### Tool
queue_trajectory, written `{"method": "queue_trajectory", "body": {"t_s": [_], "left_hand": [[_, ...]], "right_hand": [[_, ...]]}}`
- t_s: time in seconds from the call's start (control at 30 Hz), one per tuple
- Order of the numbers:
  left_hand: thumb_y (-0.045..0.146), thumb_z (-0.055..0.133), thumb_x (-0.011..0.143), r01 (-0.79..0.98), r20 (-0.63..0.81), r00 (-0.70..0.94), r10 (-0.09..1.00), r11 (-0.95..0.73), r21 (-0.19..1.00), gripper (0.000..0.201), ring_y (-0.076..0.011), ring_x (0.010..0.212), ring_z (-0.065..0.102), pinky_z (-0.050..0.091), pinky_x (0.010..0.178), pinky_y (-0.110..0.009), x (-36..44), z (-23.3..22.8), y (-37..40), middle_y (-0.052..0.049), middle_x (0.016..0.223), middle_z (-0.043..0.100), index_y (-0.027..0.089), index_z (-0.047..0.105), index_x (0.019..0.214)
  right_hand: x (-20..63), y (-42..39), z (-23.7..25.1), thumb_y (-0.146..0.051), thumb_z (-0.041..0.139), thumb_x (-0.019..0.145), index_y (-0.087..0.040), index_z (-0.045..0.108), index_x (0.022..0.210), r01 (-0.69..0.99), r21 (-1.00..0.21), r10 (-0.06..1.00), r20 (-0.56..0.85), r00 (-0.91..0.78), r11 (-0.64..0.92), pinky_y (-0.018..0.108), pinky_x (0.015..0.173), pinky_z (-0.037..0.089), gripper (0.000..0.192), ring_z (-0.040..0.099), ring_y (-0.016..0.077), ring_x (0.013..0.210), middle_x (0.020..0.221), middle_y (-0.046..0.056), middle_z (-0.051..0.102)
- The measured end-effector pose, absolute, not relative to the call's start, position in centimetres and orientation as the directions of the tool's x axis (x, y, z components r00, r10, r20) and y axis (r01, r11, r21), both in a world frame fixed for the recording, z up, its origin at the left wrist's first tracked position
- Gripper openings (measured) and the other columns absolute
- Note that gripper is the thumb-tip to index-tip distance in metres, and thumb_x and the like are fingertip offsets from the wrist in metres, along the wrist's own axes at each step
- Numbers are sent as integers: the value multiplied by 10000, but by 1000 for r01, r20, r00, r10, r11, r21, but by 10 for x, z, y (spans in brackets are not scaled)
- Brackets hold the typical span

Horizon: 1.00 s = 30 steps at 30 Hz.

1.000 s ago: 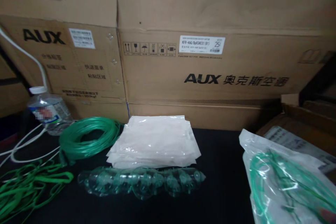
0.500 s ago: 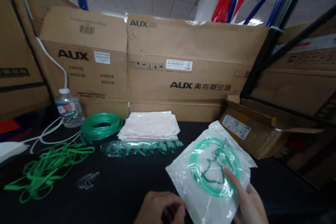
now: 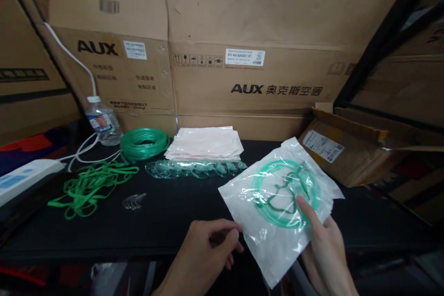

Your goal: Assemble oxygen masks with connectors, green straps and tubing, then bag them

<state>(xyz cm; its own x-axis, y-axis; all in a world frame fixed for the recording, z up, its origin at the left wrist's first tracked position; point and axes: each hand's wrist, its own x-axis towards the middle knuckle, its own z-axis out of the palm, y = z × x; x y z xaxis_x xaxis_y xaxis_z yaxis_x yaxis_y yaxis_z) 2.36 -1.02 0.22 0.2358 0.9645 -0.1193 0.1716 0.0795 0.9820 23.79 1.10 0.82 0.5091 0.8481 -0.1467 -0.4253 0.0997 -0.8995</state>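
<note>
My right hand (image 3: 324,236) grips a clear-fronted white pouch (image 3: 239,194) at its lower right, thumb pressed on the front. Inside the pouch lie a coil of pale green tubing (image 3: 258,208), a dark green strap (image 3: 277,208) and a translucent green mask-like piece, partly hidden by the thumb. The pouch is tilted, with a corner pointing down over the table's front edge. At its left edge is my left hand (image 3: 204,249), fingers loosely curled and slightly apart, the index fingertip touching or almost touching the pouch. I see nothing held in that hand.
On the black table (image 3: 173,222) lie green straps (image 3: 83,189), small metal strips (image 3: 133,201), a green tubing coil (image 3: 144,143), stacked white pouches (image 3: 204,143) and a row of translucent green masks (image 3: 194,169). A bottle (image 3: 104,122), power strip (image 3: 31,178) and open carton (image 3: 350,148) flank them.
The view has tipped downward, so the table's front edge now shows. The pouch stays in my right hand, and its bottom corner has come into view. My left hand stays beside its left edge.
</note>
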Motion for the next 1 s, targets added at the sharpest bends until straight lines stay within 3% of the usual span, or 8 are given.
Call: {"method": "queue_trajectory", "body": {"t_s": [0.2,0.37,0.47,0.57,0.67,0.8,1.0], "left_hand": [[434,572,925,131,-103,196,975,78,988,403,-157,604,625,495,599,-249,28,-1,-7,-33,711,733,152,767,1136],[451,747,812,-164,-97,184,978,128,978,516,-280,996,689,546,869,-362,42,-1,-7,-87,1094,764,164,709,1239],[511,788,762,-294,-123,158,980,166,941,639,-300,1013,700,573,825,-376,55,-4,-2,-116,1130,745,167,655,1285],[576,816,707,-381,-113,168,979,170,909,636,-313,1025,700,595,750,-358,66,-7,6,-135,1129,729,161,687,1171],[602,831,672,-394,-103,223,969,186,900,594,-319,983,706,599,700,-353,71,-8,11,-133,1041,734,142,720,1031],[620,826,665,-360,-144,274,951,241,901,592,-295,917,711,596,717,-370,66,-8,10,-116,950,741,128,739,983],[613,763,741,-220,-208,274,939,271,937,586,-246,877,705,588,727,-336,45,1,3,-109,926,746,110,726,1040]], "right_hand": [[227,4,8,-370,886,705,-186,632,1330,-462,-882,873,-148,464,95,414,922,606,700,730,321,1058,1200,105,752],[215,-2,10,-378,871,731,-216,584,1386,-476,-874,897,-132,422,95,418,962,584,733,690,314,1148,1262,97,725],[212,-4,7,-396,862,741,-223,556,1412,-472,-877,907,-125,403,89,422,965,581,757,673,317,1177,1271,95,721],[213,-6,5,-410,867,730,-212,545,1420,-458,-887,919,-127,372,63,432,949,589,786,673,330,1175,1240,101,736],[219,-4,5,-490,813,772,-197,557,1406,-464,-884,926,-126,355,58,426,945,592,743,689,328,1146,1225,106,742],[236,7,8,-599,677,847,-148,630,1310,-481,-875,893,-165,418,63,402,955,590,648,705,322,1113,1184,112,757],[280,46,18,-359,663,875,-115,700,1049,-382,-911,740,-149,656,155,412,962,590,302,714,315,1078,1091,102,776]]}}
